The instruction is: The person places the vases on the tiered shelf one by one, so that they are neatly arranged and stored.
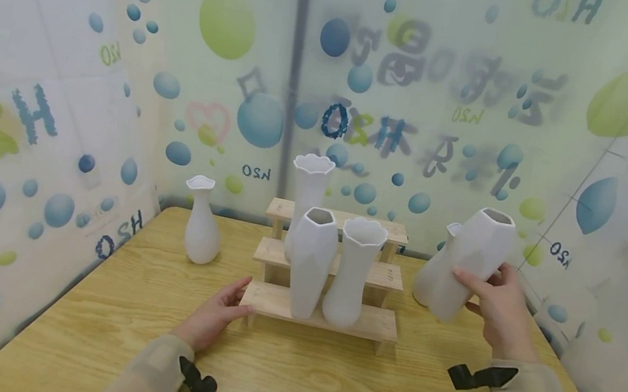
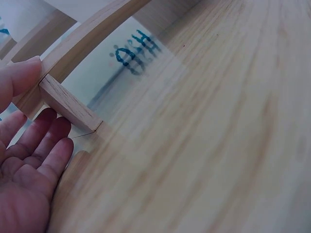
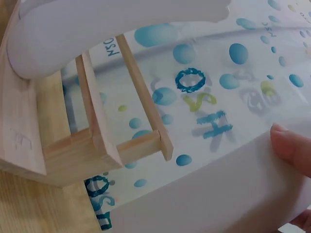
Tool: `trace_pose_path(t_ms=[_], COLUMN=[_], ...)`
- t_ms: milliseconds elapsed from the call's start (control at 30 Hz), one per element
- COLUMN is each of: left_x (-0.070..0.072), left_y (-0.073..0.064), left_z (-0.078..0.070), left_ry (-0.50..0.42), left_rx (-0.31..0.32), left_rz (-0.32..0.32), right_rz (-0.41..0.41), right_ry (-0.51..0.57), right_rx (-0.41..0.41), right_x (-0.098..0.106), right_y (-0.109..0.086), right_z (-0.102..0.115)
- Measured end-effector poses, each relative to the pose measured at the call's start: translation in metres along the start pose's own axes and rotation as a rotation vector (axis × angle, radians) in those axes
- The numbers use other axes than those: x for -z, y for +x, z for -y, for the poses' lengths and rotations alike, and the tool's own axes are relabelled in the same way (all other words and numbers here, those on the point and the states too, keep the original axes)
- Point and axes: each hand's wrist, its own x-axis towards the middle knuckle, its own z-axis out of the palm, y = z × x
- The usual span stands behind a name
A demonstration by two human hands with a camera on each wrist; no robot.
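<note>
My right hand grips a white faceted vase, tilted with its mouth up to the right; its pale side fills the bottom of the right wrist view. My left hand holds the left end of a three-step wooden stand. In the left wrist view its thumb lies against the shelf and its fingers are below, near a leg. A similar faceted vase and a scalloped-rim vase stand on the lowest step. Behind them a taller scalloped vase rises from the middle step.
A slim-necked white vase stands on the wooden table, left of the stand. Another white vase is on the right, partly hidden behind the held one. Patterned curtains enclose the table at the back and sides.
</note>
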Motion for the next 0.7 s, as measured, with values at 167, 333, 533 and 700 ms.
trace_pose_path(t_ms=[167, 333, 533, 700], left_x=[0.0, 0.001, 0.001, 0.0], left_y=[-0.001, 0.0, 0.0, -0.001], left_z=[0.0, 0.0, 0.0, -0.001], left_ry=[0.006, 0.001, -0.001, 0.016], left_rx=[-0.004, 0.007, 0.005, -0.006], left_rz=[0.0, -0.004, -0.001, 0.003], right_rz=[0.024, 0.066, 0.099, 0.12], right_ry=[-0.007, 0.008, 0.013, 0.004], right_rx=[0.028, 0.047, 0.079, 0.108], right_x=[-0.009, -0.02, -0.033, -0.041], right_y=[0.002, 0.006, 0.01, 0.013], right_z=[0.01, 0.018, 0.021, 0.023])
